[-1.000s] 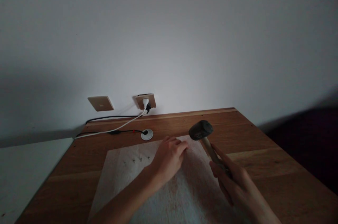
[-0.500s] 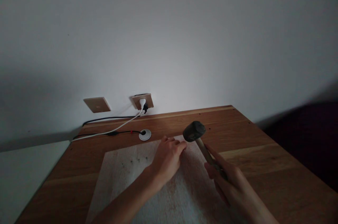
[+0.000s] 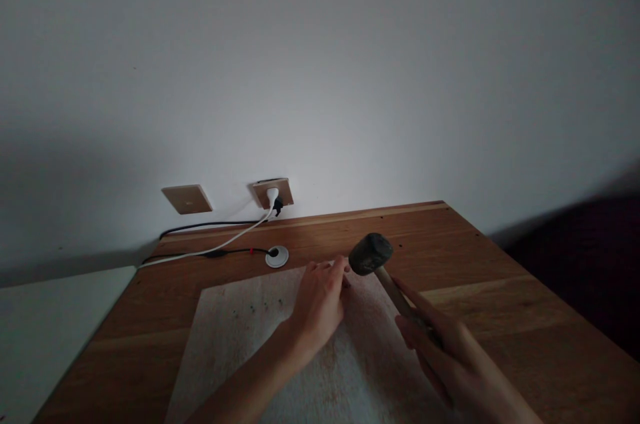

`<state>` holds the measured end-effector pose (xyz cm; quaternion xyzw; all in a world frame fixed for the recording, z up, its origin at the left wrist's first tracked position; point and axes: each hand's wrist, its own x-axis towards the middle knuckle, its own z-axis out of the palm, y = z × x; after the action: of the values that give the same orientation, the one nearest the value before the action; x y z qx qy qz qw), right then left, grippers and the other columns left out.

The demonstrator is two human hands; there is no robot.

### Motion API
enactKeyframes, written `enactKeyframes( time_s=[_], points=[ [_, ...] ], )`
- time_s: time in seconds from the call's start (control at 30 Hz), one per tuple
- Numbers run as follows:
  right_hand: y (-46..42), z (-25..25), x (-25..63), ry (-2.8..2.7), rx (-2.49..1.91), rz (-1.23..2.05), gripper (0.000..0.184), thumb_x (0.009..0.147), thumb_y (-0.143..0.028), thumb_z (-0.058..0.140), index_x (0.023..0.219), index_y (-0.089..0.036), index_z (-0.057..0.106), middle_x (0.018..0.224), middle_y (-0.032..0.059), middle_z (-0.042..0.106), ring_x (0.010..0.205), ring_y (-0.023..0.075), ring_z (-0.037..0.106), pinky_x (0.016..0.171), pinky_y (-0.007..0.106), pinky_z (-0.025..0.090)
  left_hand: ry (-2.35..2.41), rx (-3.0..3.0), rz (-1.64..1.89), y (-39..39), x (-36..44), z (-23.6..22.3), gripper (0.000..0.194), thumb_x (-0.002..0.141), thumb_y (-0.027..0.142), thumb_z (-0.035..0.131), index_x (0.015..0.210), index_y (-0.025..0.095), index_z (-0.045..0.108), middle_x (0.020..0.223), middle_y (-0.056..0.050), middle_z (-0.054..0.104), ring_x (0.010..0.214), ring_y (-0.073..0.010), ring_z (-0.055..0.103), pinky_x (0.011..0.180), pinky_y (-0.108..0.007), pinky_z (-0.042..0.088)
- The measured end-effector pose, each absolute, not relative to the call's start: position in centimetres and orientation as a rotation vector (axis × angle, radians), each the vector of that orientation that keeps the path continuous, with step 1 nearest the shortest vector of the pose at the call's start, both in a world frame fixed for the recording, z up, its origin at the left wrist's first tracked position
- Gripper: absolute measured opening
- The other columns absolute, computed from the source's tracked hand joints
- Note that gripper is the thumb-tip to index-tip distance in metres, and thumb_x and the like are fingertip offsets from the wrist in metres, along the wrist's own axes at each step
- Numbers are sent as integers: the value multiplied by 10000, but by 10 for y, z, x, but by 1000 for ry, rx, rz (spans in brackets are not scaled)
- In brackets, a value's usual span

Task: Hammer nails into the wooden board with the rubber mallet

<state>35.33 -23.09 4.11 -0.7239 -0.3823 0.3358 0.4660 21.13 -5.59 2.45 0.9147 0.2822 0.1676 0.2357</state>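
My right hand [image 3: 440, 337] is wrapped round the wooden handle of a mallet [image 3: 371, 253] with a dark, blocky head. The head hangs over the far right part of a pale, worn board [image 3: 220, 344], close beside the fingertips of my left hand [image 3: 323, 297]. That hand rests on the board's far edge with thumb and forefinger pinched together; whatever is between them is hidden. Several small dark nail-like bits [image 3: 253, 309] stick up in a row on the board, left of my left hand.
Under the board is a brown wooden tabletop [image 3: 480, 304]. A round cable grommet [image 3: 277, 256] sits behind it, with a black cable through it. A white cable [image 3: 225, 244] runs to a wall socket [image 3: 285, 192]. A white surface [image 3: 60, 331] adjoins at left.
The fingers of my left hand have shifted, with the forefinger now raised at the pinch. My right hand and the mallet have moved slightly down and right in the view, which itself moved a little.
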Motion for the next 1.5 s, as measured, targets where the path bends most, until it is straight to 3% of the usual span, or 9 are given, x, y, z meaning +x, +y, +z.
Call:
enactKeyframes(
  time_s=[0.13, 0.23, 0.3, 0.4, 0.73, 0.93, 1.17, 1.37, 1.5],
  points=[
    [-239, 53, 356, -964, -1847, 758, 637, 986, -584, 560, 1523, -243, 590, 697, -23, 683, 439, 118, 550, 399, 210, 460, 833, 2474, 432, -57, 214, 24, 378, 850, -4, 691, 1114, 208, 523, 1006, -38, 798, 1016, -264, 742, 952, -440, 469],
    [-243, 52, 362, -1091, -1870, 681, 595, 987, -548, 572, 1500, -252, 621, 883, 21, 824, 705, 195, 760, 676, 253, 632, 825, 2484, 425, -59, 216, 25, 377, 859, 6, 685, 1121, 213, 509, 990, -31, 803, 1034, -270, 742, 968, -448, 468],
    [-244, 49, 365, -1172, -1860, 620, 557, 979, -523, 593, 1465, -260, 659, 1093, 37, 853, 966, 252, 809, 901, 305, 636, 828, 2474, 435, -60, 217, 26, 368, 859, 10, 684, 1116, 210, 514, 978, -30, 804, 1030, -272, 743, 968, -450, 472],
    [-246, 48, 364, -1207, -1844, 584, 544, 950, -513, 626, 1437, -277, 685, 1203, 23, 838, 1169, 296, 769, 1034, 342, 585, 839, 2458, 443, -60, 216, 25, 380, 847, -7, 673, 1131, 198, 525, 986, -43, 805, 1036, -271, 745, 969, -455, 480],
    [-247, 52, 354, -1298, -1834, 571, 567, 956, -475, 608, 1498, -306, 616, 1165, 4, 845, 1107, 289, 798, 956, 311, 625, 821, 2465, 437, -61, 215, 20, 526, 849, -13, 656, 1339, 119, 518, 1042, -101, 818, 1077, -316, 754, 1003, -533, 491],
    [-252, 37, 364, -1389, -1849, 580, 576, 982, -478, 606, 1538, -336, 560, 1380, -16, 739, 1332, 292, 646, 1076, 349, 540, 843, 2469, 440, -61, 216, 21, 621, 845, -10, 648, 1433, 109, 487, 1069, -106, 816, 1069, -321, 756, 998, -534, 502],
    [-253, 36, 365, -1432, -1863, 477, 579, 973, -518, 608, 1525, -346, 574, 1327, -3, 775, 1238, 282, 721, 991, 310, 586, 839, 2508, 436, -59, 216, 19, 663, 843, 35, 680, 1465, 117, 468, 1117, -113, 804, 1136, -328, 722, 1003, -535, 505],
    [-249, 44, 360, -1390, -1887, 443, 536, 944, -542, 631, 1432, -325, 686, 1033, 10, 875, 921, 255, 847, 936, 281, 618, 839, 2449, 443, -60, 216, 21, 660, 846, 15, 671, 1467, 154, 496, 1062, -78, 815, 1093, -309, 737, 1015, -525, 499],
    [-250, 44, 360, -1379, -1894, 570, 598, 995, -509, 587, 1552, -296, 547, 1304, 23, 796, 1194, 254, 759, 1021, 290, 568, 856, 2416, 483, -60, 218, 18, 666, 830, -2, 659, 1464, 136, 512, 1091, -100, 808, 1072, -304, 746, 1004, -508, 508]
  ],
)
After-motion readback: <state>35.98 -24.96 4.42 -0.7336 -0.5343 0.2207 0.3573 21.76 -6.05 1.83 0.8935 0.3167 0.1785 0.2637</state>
